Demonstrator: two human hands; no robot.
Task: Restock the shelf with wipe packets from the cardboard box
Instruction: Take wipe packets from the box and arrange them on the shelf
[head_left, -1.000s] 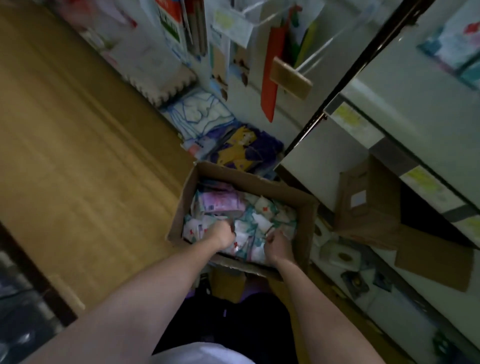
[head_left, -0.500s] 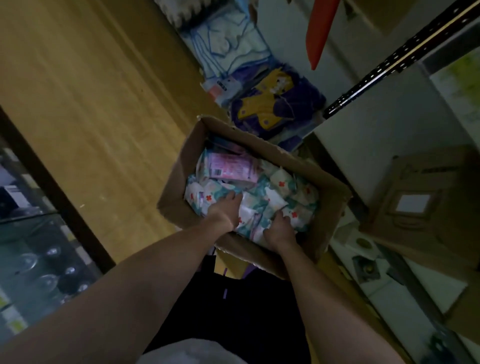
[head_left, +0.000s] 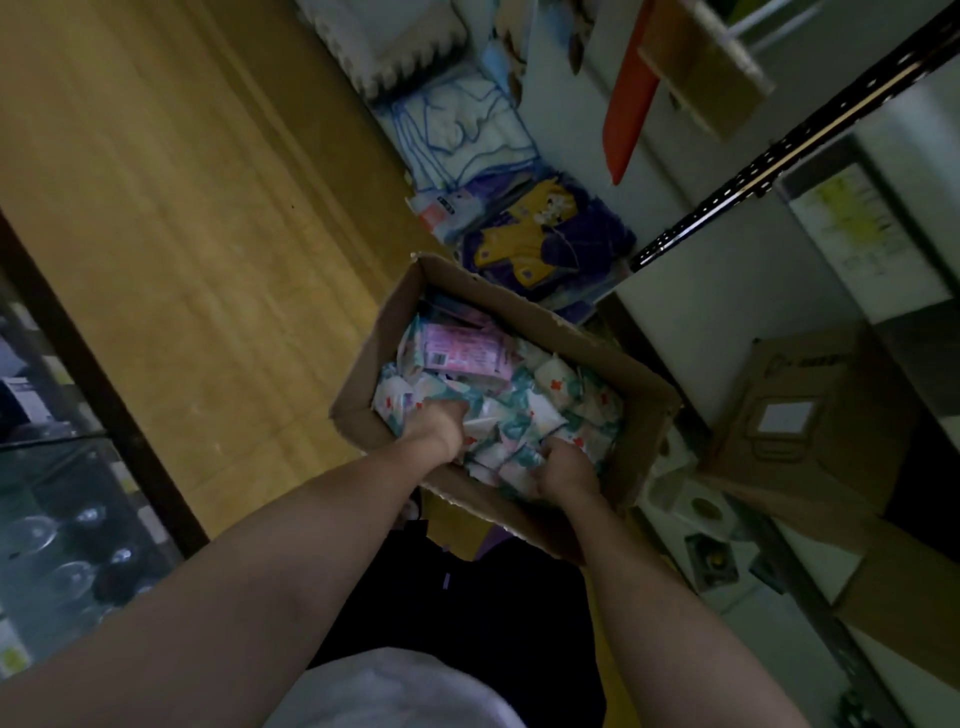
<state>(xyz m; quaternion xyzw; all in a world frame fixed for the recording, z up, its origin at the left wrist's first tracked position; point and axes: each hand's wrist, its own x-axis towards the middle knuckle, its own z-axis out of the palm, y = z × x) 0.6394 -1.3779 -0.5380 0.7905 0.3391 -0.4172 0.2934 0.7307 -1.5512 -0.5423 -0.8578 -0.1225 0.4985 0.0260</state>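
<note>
1. As seen from the head camera, the cardboard box (head_left: 641, 415) stands open on the wooden floor (head_left: 171, 218) and serves as the reference for all positions below.
2. Left of the box, well apart from it, a glass-fronted cabinet (head_left: 62, 519) with a dark frame holds glassware; detail is blurred.
3. Inside the box, at its near-left part, the left hand (head_left: 441, 428) is pushed down among the wipe packets (head_left: 524, 415). Its fingers curl into the pile and appear to grip packets; how many cannot be told, since the fingertips are buried.
4. The wipe packets fill the box in a loose heap, white with green and red print. A pink packet (head_left: 462, 351) with a barcode lies on top toward the far side of the box.
5. Inside the box, at its near-right part, the right hand (head_left: 563, 467) is likewise dug into the heap, fingers curled round packets, fingertips hidden.
6. Beyond the far wall of the box, packaged goods in blue, purple and yellow (head_left: 540, 228) lie on the floor against a pale unit.
7. Right of the box, the shelf (head_left: 779, 545) carries a second brown carton (head_left: 800, 415) with a white label, close beside the box's right wall.
</note>
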